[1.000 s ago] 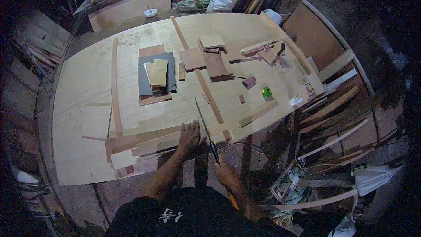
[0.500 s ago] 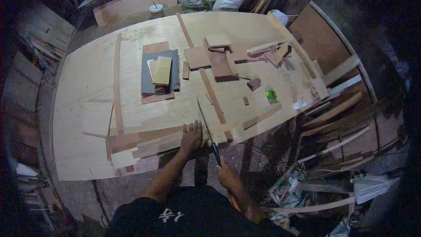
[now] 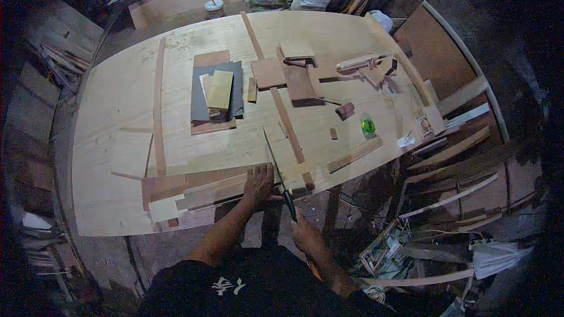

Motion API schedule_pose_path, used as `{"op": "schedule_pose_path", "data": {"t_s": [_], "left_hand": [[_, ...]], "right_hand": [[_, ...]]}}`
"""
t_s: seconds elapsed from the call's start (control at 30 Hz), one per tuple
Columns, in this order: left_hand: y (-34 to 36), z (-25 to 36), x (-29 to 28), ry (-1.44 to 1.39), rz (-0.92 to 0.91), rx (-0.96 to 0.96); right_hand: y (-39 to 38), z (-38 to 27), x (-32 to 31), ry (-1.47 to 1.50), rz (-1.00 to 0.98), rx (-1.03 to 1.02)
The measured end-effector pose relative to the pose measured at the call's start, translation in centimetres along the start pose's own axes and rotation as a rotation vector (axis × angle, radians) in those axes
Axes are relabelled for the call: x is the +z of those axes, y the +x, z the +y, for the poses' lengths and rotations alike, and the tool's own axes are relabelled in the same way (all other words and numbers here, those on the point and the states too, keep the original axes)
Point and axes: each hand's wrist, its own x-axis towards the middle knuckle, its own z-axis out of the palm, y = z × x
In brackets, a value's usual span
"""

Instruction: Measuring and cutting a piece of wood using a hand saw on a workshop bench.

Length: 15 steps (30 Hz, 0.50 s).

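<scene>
Saw (image 3: 276, 164) unmoved: thin dark blade, dark handle

A broad pale plywood desk (image 3: 117, 94) carries a dark sheet (image 3: 200, 97) with a yellowish block (image 3: 220, 89) on top, and a long thin strip (image 3: 158, 111) lies to its left. Square wood offcuts (image 3: 288, 73) cluster near the middle beside a long diagonal batten (image 3: 282, 111). A small green object (image 3: 368, 126) sits toward the right edge, and flat boards (image 3: 194, 188) lie stacked along the near edge.
</scene>
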Motion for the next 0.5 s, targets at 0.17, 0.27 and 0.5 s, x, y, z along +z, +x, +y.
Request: {"op": "schedule_pose_path", "data": {"t_s": [0.17, 0.27, 0.5], "left_hand": [[-0.6, -2.3, 4.9, 0.100, 0.266, 0.048], [0.1, -1.0, 4.2, 0.113, 0.062, -0.047], [0.4, -0.4, 1.6, 0.071, -0.098, -0.148]], "right_hand": [[-0.6, 0.0, 0.1, -0.152, 0.088, -0.249], [-0.2, 1.2, 1.2, 0.002, 0.124, -0.081], [-0.4, -1.2, -0.9, 0.031, -0.034, 0.075]]}}
